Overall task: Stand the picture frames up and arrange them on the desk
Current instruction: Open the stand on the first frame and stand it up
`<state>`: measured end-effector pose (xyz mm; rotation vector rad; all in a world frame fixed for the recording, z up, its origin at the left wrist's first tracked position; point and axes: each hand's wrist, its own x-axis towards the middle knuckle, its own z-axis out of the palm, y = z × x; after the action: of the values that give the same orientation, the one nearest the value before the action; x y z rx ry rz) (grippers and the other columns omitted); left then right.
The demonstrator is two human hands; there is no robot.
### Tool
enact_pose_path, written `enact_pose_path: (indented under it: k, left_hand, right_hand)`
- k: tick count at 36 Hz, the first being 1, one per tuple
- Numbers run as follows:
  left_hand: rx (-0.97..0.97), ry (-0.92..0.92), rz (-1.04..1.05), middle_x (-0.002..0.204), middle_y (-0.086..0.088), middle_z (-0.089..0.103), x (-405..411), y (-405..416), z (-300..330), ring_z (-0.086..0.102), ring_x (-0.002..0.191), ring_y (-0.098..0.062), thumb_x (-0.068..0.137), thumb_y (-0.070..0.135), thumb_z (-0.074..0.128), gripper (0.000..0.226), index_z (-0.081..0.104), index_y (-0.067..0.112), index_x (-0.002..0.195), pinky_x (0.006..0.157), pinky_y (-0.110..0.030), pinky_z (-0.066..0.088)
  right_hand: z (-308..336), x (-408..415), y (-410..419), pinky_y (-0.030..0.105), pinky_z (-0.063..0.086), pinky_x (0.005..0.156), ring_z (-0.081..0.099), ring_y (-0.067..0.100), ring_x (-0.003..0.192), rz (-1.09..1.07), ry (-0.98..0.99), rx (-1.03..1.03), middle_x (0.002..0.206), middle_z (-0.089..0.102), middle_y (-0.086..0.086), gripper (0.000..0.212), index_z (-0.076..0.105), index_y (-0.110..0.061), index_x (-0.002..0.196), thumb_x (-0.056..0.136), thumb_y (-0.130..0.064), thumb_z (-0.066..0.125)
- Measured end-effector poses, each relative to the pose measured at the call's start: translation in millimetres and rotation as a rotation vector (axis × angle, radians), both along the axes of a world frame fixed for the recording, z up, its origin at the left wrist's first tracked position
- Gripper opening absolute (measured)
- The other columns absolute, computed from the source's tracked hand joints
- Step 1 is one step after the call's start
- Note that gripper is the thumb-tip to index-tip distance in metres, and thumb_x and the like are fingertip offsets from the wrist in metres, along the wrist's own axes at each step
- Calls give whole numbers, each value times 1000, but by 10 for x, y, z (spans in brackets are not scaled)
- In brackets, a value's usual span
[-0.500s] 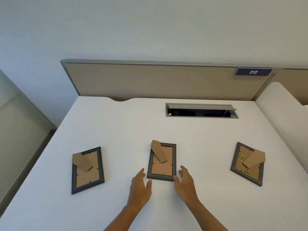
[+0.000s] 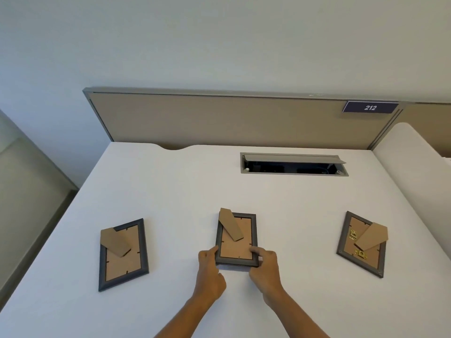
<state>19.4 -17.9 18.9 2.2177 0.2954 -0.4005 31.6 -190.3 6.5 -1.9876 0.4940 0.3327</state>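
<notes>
Both hands, left hand (image 2: 209, 272) and right hand (image 2: 264, 269), pinch the face-down grey middle frame (image 2: 236, 240), curled fingers (image 2: 255, 251) gripping its near corners.

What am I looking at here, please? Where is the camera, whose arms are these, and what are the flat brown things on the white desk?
No machine here: a person wears a camera on the head, looking forward and down at their own bare arms. On the white desk lie three picture frames, face down, so you see cardboard backs and fold-out stands: the left frame, middle frame and right frame. The left hand and right hand grip the middle frame's near corners. Behind is an open cable hatch and a sign reading 212.
</notes>
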Motion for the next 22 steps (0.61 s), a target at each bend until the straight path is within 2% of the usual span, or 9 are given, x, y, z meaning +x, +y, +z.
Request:
enact_pose_path:
  k: [1, 3, 5, 6, 10, 12, 17, 20, 22]
  left_hand:
    - [-3, -21, -13, 145, -6, 39, 7, 1, 23, 57, 125, -20, 92, -7, 69, 71, 39, 14, 154, 103, -19, 49]
    - [-13, -67, -35, 140, -5, 41, 23, -3, 71, 60, 113, -16, 93, -2, 71, 65, 43, 13, 150, 99, -18, 52]
    - [-26, -108, -45, 133, -2, 42, 50, -18, 131, 59, 109, -14, 93, 3, 74, 56, 49, 11, 143, 98, -18, 53]
    - [-35, -123, -46, 131, 0, 43, 67, -27, 164, 59, 110, -15, 93, 6, 75, 53, 52, 12, 140, 99, -20, 53]
    - [-41, -198, -66, 131, -2, 46, 141, -68, 307, 65, 113, -20, 93, 9, 77, 44, 60, 11, 133, 102, -25, 57]
    - [-46, -240, -61, 132, -1, 48, 194, -70, 364, 67, 110, -19, 93, 9, 77, 40, 63, 10, 130, 100, -23, 58]
    - [-67, -385, -71, 122, 8, 57, 348, -47, 498, 66, 102, -13, 93, 9, 77, 30, 71, 13, 122, 90, -9, 54]
    - [-141, -495, -75, 108, 25, 63, 434, -25, 667, 67, 98, -7, 94, 6, 75, 30, 69, 31, 110, 82, -9, 53]
    - [-158, -556, -71, 100, 23, 67, 514, 1, 756, 67, 92, -6, 95, 5, 73, 31, 68, 35, 102, 78, -12, 52]
  right_hand:
    - [6, 4, -18, 6, 52, 85, 55, 22, 125, 1, -24, -14, 131, 49, 3, 66, 66, -27, 130, 86, 23, 72]
    - [45, 20, -60, 18, 54, 96, 58, 24, 122, 0, -80, -42, 129, 51, 6, 60, 71, -19, 130, 84, 18, 80]
    - [88, 42, -104, 23, 56, 98, 63, 27, 116, 9, -141, -75, 126, 55, 9, 56, 75, -14, 128, 81, 14, 87]
    - [105, 55, -128, 21, 57, 96, 65, 28, 113, 17, -174, -90, 124, 57, 11, 55, 76, -12, 126, 79, 13, 89]
    - [167, 118, -207, -2, 49, 85, 66, 27, 105, 49, -284, -173, 119, 58, 13, 50, 78, -3, 125, 79, 13, 90]
    - [205, 161, -239, -4, 49, 84, 67, 26, 103, 54, -336, -213, 119, 57, 12, 45, 80, -2, 123, 82, 15, 87]
    - [351, 298, -308, 4, 51, 84, 68, 22, 102, 73, -472, -217, 122, 58, 6, 34, 82, -7, 118, 89, 11, 83]
    - [502, 405, -371, 8, 48, 84, 64, 6, 105, 125, -562, -218, 120, 60, -6, 26, 80, -18, 111, 94, 2, 80]
    - [604, 472, -424, 18, 48, 89, 60, 8, 105, 194, -639, -264, 114, 63, -13, 24, 76, -23, 108, 95, -2, 78]
